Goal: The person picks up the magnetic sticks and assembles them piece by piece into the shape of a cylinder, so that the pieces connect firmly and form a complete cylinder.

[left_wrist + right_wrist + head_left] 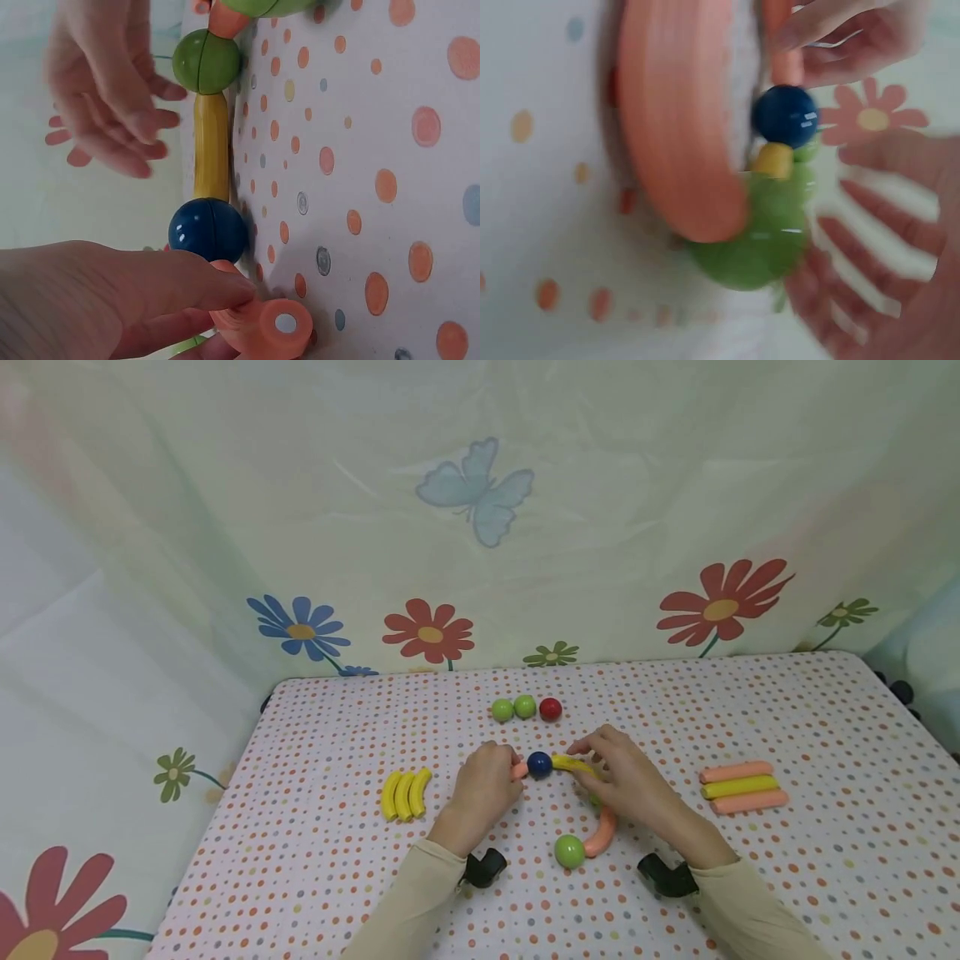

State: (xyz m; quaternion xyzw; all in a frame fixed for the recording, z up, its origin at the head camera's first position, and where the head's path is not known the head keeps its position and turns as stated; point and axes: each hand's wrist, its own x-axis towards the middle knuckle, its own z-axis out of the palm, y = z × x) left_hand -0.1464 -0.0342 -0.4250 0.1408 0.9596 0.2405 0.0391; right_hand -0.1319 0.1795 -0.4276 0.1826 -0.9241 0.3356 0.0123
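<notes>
A white cloth with orange, yellow and grey-blue dots covers the table [300, 885]. Its back edge runs along a pale curtain [600, 527] printed with a blue butterfly [478, 491]; a blue flower [302, 631] shows above the back-left corner, and a red flower [720, 608] stands toward the back-right one. Curtain also hangs beyond the left edge.

Mid-table, the left hand [482, 785] pinches an orange stick [519, 771] that meets a blue ball [539, 765]. From there the chain goes on through a yellow stick [570, 763], a green ball [206, 61] and an orange curve [602, 835] to a front ball [570, 852], also green. The right hand [630, 781] is spread wide beside it, gripping nothing.

Toward the back edge sit two green balls [525, 706] and a red ball [551, 709]. Three yellow curves [403, 796] lie nearer the left edge, three straight sticks [742, 787] nearer the right.
</notes>
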